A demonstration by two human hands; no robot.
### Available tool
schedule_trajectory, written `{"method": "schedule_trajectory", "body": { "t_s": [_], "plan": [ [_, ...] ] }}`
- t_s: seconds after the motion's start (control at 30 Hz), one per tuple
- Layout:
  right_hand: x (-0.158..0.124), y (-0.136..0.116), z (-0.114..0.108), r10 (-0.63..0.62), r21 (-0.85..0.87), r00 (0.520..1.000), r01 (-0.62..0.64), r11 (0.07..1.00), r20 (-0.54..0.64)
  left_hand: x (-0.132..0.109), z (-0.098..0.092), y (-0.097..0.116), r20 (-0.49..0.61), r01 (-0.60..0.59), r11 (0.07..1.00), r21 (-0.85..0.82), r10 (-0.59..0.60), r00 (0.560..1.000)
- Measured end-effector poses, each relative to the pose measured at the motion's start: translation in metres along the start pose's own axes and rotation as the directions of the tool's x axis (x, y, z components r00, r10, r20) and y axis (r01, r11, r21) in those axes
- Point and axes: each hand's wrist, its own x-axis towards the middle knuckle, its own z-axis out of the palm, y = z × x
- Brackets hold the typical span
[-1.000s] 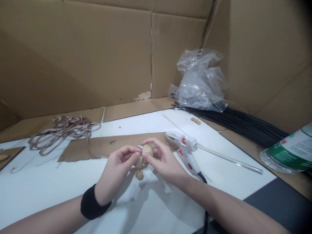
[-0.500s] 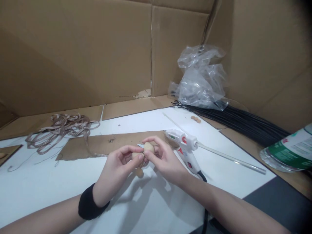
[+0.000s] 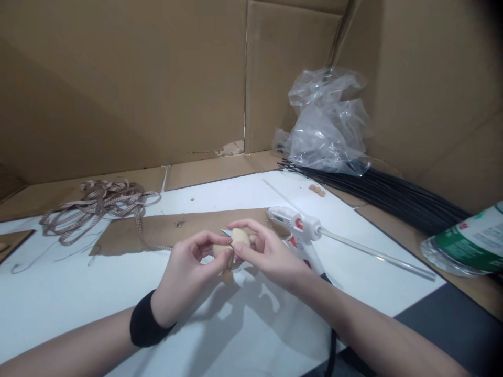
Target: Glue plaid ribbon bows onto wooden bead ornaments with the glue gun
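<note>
My left hand (image 3: 192, 269), with a black band on its wrist, pinches a small beige rounded piece (image 3: 220, 250) between thumb and fingers. Pressed close beside it, my right hand (image 3: 271, 256) grips a second smooth beige rounded piece (image 3: 241, 236). The two pieces meet between my fingertips, and whether they are joined cannot be told. A pale pointed tip (image 3: 226, 231) shows just behind them; what it belongs to is hidden. Brown-and-white checked ribbon (image 3: 157, 247) runs in behind my left hand, and a bit of it shows under the pieces.
Right of my hands lies a white glue gun (image 3: 294, 222) with a clear glue stick (image 3: 377, 254). Beneath, a cardboard strip (image 3: 141, 233); left, tangled ribbon (image 3: 106, 201). Black rods (image 3: 393, 193), a plastic bag (image 3: 326, 125), a green-labelled bottle (image 3: 467, 243) and small tan discs (image 3: 317, 190) lie right.
Both hands keep their grip and have barely moved. The beige knob hanging below the pieces shows less now, and the view has shifted slightly.
</note>
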Motion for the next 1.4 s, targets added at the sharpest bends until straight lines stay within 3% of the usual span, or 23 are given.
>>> {"method": "schedule_trajectory", "body": {
  "t_s": [0.17, 0.37, 0.57, 0.73, 0.83, 0.93, 1.0, 1.13, 1.33, 1.4],
  "plan": [
    [0.000, -0.002, -0.003, 0.062, 0.065, 0.997, -0.064, 0.996, 0.036, 0.001, -0.001, -0.002, -0.028, 0.008, 1.000, 0.005, -0.008, 1.000],
    [0.001, 0.000, -0.006, 0.078, 0.026, 0.995, -0.080, 0.996, 0.065, 0.000, 0.000, 0.000, -0.048, 0.032, 0.999, 0.023, -0.031, 0.998],
    [0.001, 0.004, -0.008, 0.095, -0.088, 0.995, -0.092, 0.992, 0.033, 0.002, 0.003, -0.003, -0.092, 0.060, 0.998, 0.003, -0.059, 0.994],
    [0.003, 0.003, -0.007, 0.128, -0.066, 0.992, -0.128, 0.990, -0.004, 0.006, 0.004, -0.011, -0.068, 0.048, 0.997, -0.060, -0.052, 0.996],
    [0.006, 0.004, -0.006, 0.096, -0.101, 0.992, -0.103, 0.990, -0.077, 0.009, 0.005, -0.016, -0.073, 0.047, 0.997, -0.065, -0.052, 0.996],
    [0.007, 0.007, -0.005, -0.010, -0.239, 0.990, -0.025, 0.971, -0.143, 0.010, 0.005, -0.019, -0.075, 0.044, 0.997, -0.058, -0.048, 0.996],
    [0.006, 0.009, -0.006, -0.115, -0.404, 0.981, 0.042, 0.914, -0.158, 0.010, 0.006, -0.020, -0.063, 0.053, 0.996, -0.070, -0.057, 0.996],
    [0.004, 0.009, -0.008, -0.290, -0.700, 0.947, 0.113, 0.705, -0.139, 0.010, 0.007, -0.021, -0.033, 0.089, 0.985, -0.145, -0.095, 0.995],
    [-0.027, 0.006, -0.001, -0.399, -0.886, 0.912, 0.110, 0.450, -0.090, 0.012, 0.008, -0.022, -0.024, 0.147, 0.964, -0.220, -0.156, 0.987],
    [-0.048, 0.007, -0.003, -0.464, -0.890, 0.879, 0.124, 0.440, -0.107, 0.013, 0.008, -0.021, -0.009, 0.181, 0.951, -0.251, -0.189, 0.982]
  ]
}}
